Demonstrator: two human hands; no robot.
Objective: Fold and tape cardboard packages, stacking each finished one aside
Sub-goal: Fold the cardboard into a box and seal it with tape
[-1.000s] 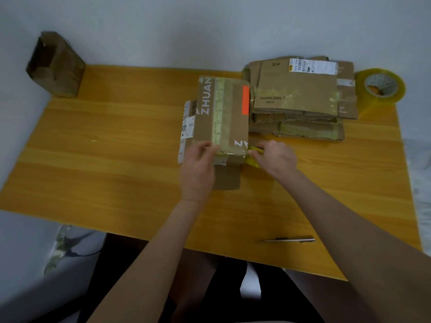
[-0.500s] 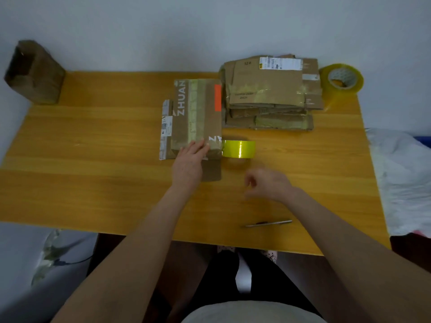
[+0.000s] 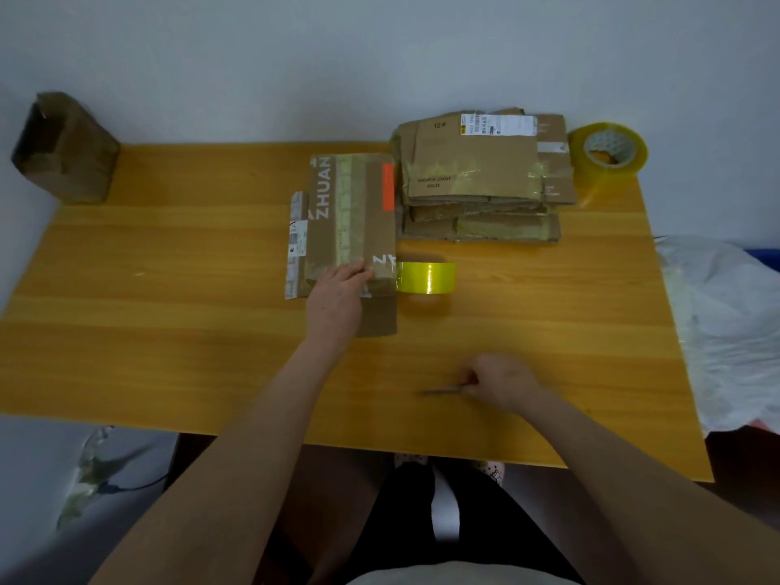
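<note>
Head view: at the far left corner of the worktop [image 3: 169,331] stands a brown cardboard box [image 3: 63,149] with its opening turned to the side. Its inside is dark, so I cannot tell what it holds.

The package [image 3: 350,221] lies flat near the middle of the worktop. Its long axis runs from the person toward the wall, and the word ZHUAN reads along this axis. Just right of it is the stack [image 3: 481,179] of finished packages. A small tape roll [image 3: 426,277] stands on edge beside the near right corner of the package, and a strip of its tape joins it to that corner. A bigger tape roll [image 3: 608,156] sits at the far right corner.

The left hand [image 3: 337,293] rests on the near end of the package with straight fingers, as it did half a second ago. The right hand [image 3: 502,384] was then in the air with loose fingers; now it is down near the front edge, its fingers curled and pinching a thin metal tool [image 3: 441,391] that points to the left
</note>
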